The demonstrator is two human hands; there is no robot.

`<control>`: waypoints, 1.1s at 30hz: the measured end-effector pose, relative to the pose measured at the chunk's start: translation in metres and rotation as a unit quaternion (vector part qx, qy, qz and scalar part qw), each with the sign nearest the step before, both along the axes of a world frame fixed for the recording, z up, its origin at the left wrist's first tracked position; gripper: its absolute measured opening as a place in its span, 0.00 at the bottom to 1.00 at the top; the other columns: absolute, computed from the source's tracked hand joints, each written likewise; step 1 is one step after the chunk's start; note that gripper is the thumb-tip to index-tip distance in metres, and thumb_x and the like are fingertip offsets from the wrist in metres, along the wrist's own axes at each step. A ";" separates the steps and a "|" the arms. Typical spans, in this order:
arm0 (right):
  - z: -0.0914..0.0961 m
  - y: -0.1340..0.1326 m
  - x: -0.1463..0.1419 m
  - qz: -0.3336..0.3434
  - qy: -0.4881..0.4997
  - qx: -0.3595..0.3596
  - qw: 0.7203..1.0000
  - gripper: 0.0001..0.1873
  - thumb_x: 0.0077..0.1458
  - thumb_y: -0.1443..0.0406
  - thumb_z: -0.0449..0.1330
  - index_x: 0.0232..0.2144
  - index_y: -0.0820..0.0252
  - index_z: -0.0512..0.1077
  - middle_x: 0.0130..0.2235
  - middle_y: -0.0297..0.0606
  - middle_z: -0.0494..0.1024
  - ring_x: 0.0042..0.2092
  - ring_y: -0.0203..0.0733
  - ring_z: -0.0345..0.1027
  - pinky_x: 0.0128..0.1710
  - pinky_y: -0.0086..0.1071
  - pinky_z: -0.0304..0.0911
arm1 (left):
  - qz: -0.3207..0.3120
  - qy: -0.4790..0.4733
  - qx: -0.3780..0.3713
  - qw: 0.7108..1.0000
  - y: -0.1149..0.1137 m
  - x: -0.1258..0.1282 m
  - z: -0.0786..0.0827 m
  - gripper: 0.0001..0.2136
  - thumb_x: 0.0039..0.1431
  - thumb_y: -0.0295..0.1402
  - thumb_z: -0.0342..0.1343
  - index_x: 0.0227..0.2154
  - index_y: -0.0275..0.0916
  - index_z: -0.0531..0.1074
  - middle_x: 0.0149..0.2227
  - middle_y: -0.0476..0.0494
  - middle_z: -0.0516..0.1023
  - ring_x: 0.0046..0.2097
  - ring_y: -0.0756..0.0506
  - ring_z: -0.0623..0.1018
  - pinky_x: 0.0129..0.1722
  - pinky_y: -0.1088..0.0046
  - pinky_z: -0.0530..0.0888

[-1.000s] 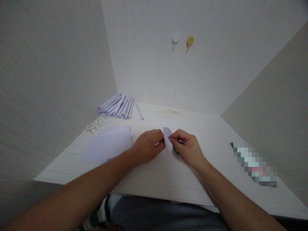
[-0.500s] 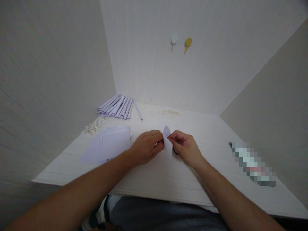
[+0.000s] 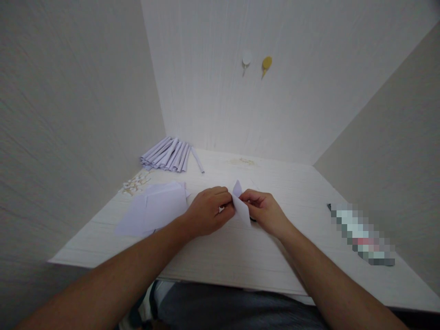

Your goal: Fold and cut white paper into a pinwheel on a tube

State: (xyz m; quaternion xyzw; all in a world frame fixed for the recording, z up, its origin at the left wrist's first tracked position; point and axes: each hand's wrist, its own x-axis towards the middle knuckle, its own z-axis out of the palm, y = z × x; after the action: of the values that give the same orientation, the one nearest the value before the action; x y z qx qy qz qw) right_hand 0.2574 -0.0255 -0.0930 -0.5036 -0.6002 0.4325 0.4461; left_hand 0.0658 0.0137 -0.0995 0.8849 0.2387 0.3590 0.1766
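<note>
Paper (image 3: 242, 210) swung rightward at bottom; right hand (image 3: 265, 211) mostly hides 1 dark object (image 3: 253, 220).

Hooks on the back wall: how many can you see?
2: a white hook and, just to its right, a yellow hook, both high on the back wall. Nothing in view seems to hide another there.

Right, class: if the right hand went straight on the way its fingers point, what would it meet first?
The right hand would first meet the curled paper between the two hands, which it appears to pinch. Beyond that, the left hand seems next, though depth there is hard to judge.
</note>
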 end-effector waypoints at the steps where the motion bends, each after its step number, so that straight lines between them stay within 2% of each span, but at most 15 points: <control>1: 0.000 0.000 0.000 0.004 0.007 -0.007 1.000 0.08 0.47 0.59 0.67 0.25 0.58 0.77 0.27 0.34 0.76 0.28 0.37 0.64 0.29 0.33 0.57 | -0.002 -0.002 -0.002 1.000 0.000 0.000 0.000 0.09 0.60 0.26 0.51 0.24 0.38 0.66 0.26 0.51 0.65 0.31 0.49 0.67 0.32 0.70 0.61; 10: 0.007 -0.003 -0.003 0.037 0.092 -0.061 0.993 0.11 0.42 0.58 0.72 0.23 0.59 0.77 0.24 0.31 0.74 0.25 0.34 0.62 0.27 0.30 0.54 | -0.036 -0.013 -0.017 0.999 -0.002 -0.001 0.001 0.09 0.60 0.26 0.49 0.24 0.39 0.65 0.26 0.50 0.66 0.31 0.49 0.67 0.32 0.70 0.62; 16: 0.010 -0.003 -0.005 0.040 0.125 -0.077 0.988 0.12 0.41 0.58 0.72 0.23 0.59 0.78 0.22 0.30 0.74 0.24 0.34 0.62 0.28 0.30 0.56 | -0.012 -0.042 -0.025 0.999 -0.003 -0.001 0.002 0.08 0.60 0.26 0.51 0.25 0.39 0.68 0.27 0.49 0.68 0.31 0.48 0.68 0.33 0.70 0.64; 20: 0.008 -0.001 -0.004 0.049 0.143 -0.091 0.984 0.12 0.40 0.57 0.72 0.23 0.58 0.78 0.22 0.30 0.73 0.24 0.35 0.61 0.29 0.31 0.57 | 0.005 -0.076 -0.012 0.997 -0.003 0.000 0.002 0.08 0.60 0.27 0.53 0.24 0.39 0.66 0.26 0.50 0.67 0.31 0.48 0.68 0.32 0.70 0.64; 25: 0.002 0.003 0.000 0.042 0.140 -0.080 0.986 0.10 0.42 0.59 0.71 0.22 0.59 0.79 0.21 0.30 0.71 0.25 0.33 0.58 0.29 0.30 0.53 | 0.016 -0.108 0.004 0.994 -0.004 0.000 0.003 0.07 0.59 0.26 0.54 0.26 0.40 0.66 0.26 0.51 0.67 0.30 0.49 0.67 0.31 0.70 0.64; 33: -0.001 0.003 -0.001 0.034 0.172 -0.106 0.979 0.09 0.41 0.61 0.70 0.26 0.60 0.80 0.24 0.34 0.75 0.27 0.36 0.62 0.31 0.32 0.56 | 0.039 -0.120 -0.002 0.992 -0.005 -0.001 0.002 0.05 0.60 0.28 0.55 0.29 0.40 0.65 0.28 0.51 0.66 0.31 0.49 0.67 0.32 0.70 0.64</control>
State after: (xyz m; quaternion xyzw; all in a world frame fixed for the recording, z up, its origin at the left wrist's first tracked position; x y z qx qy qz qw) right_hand 0.2568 -0.0225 -0.0943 -0.4457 -0.4818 0.5889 0.4716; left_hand 0.0645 0.0090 -0.0970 0.8250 0.2510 0.4688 0.1913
